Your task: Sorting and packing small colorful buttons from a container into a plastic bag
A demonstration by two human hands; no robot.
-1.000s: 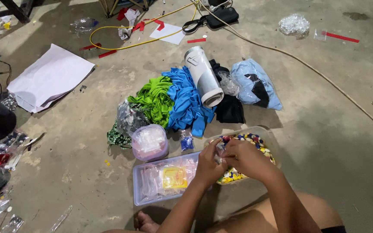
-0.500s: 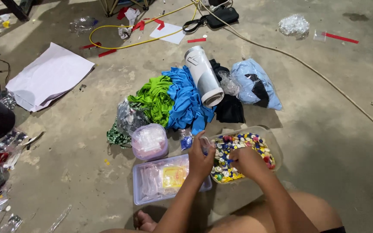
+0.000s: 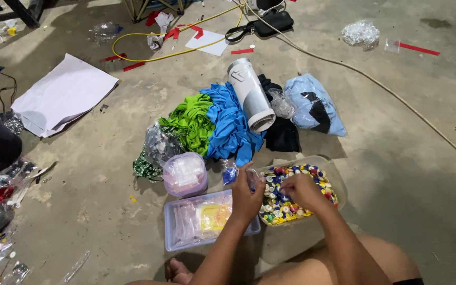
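A clear plastic tub [image 3: 339, 179] full of small coloured caps [image 3: 296, 198] sits on the concrete floor [image 3: 397, 148] right in front of the seated person, close enough that both arms reach it without stretching. The right hand [image 3: 303, 191] lies over the caps with its fingers curled down into the heap; whether it has pinched one I cannot tell. The left hand [image 3: 246, 196] rests at the tub's near-left edge, fingers bent around something small and pale, probably a little clear bag, though it is too small to be sure.

Just under the left wrist lies a shallow clear tray [image 3: 171, 232] holding flat plastic packets and a yellow piece, kept within easy reach. Beyond the left hand stands a round pinkish lidded container [image 3: 184, 173], and a small blue scrap [image 3: 229, 173] lies between it and the tub.

Farther out from both hands is a heap of green cloth [image 3: 191, 121] and blue cloth [image 3: 230, 124], a white roll [image 3: 250, 92] resting on it, black fabric and a pale blue bag [image 3: 312, 105]. White paper sheets [image 3: 62, 95] lie far off to the left, a yellow cable [image 3: 175, 53] and a thick cord [image 3: 397, 95] beyond. Nothing stands between the hands and the tub.
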